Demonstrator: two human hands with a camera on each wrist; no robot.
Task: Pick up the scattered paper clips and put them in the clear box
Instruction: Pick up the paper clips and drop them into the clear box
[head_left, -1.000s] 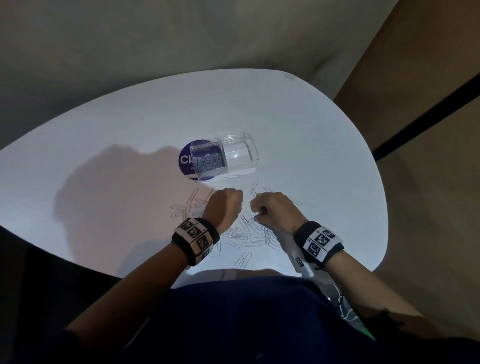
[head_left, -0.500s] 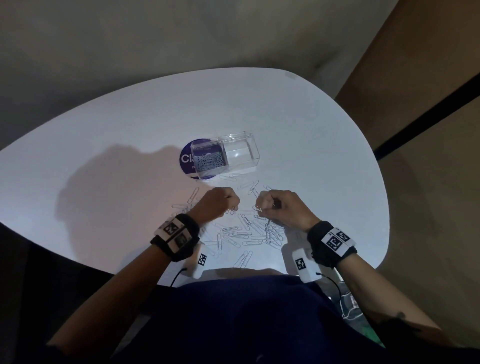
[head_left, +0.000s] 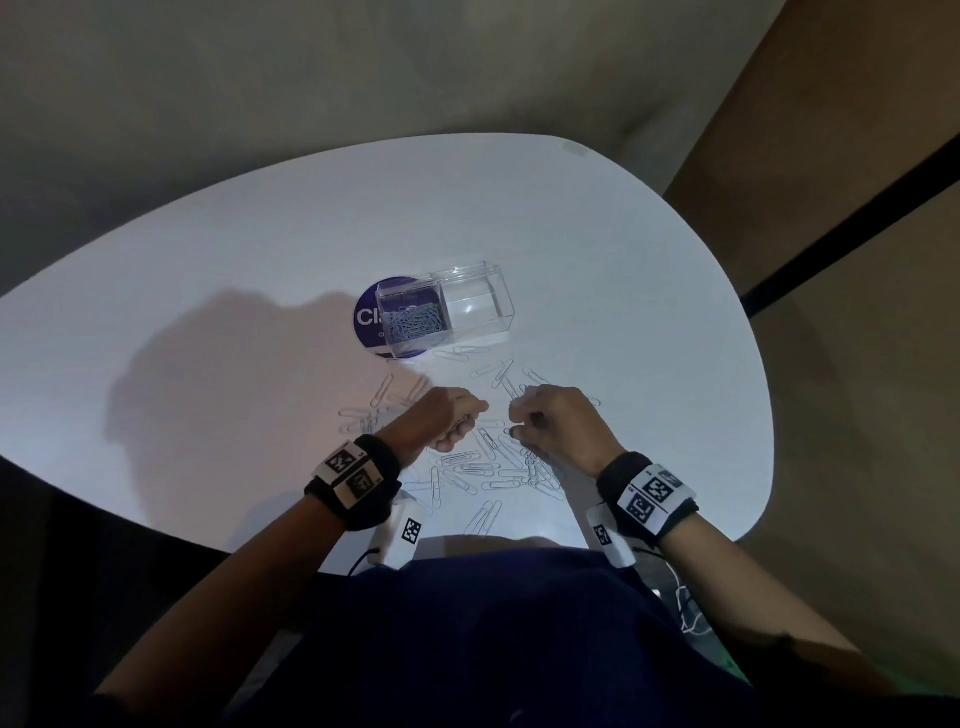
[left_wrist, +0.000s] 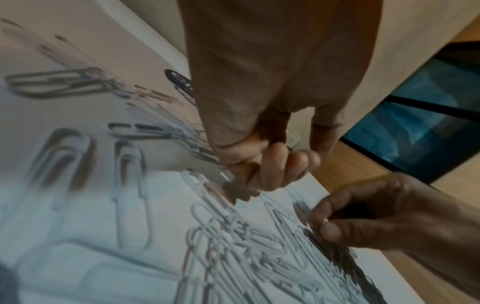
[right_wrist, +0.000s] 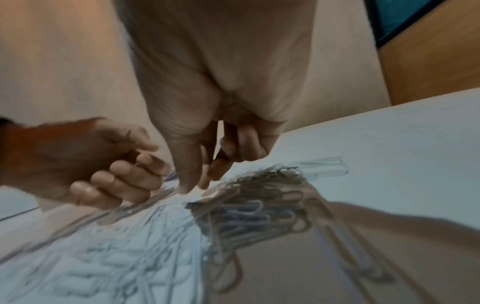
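A clear box (head_left: 480, 306) stands mid-table, its left compartment holding a heap of paper clips (head_left: 415, 325). Several loose paper clips (head_left: 483, 470) lie scattered on the white table between the box and me. My left hand (head_left: 465, 423) hovers over them with fingers curled; in the left wrist view, the left hand (left_wrist: 249, 170) shows a metal clip end pinched under the thumb. My right hand (head_left: 517, 423) is close beside it. In the right wrist view, the right hand (right_wrist: 194, 185) has thumb and forefinger tips down on a clip in the pile (right_wrist: 249, 207), pinching it.
A round purple sticker (head_left: 366, 317) lies under the box's left end. The white table (head_left: 649, 338) has a rounded edge close to my body and to the right. Wrist bands with cables hang at the near edge (head_left: 405, 535).
Both hands stay over the clip pile, knuckles close together. My left forearm has swung out to the left and my right wrist has shifted slightly right.
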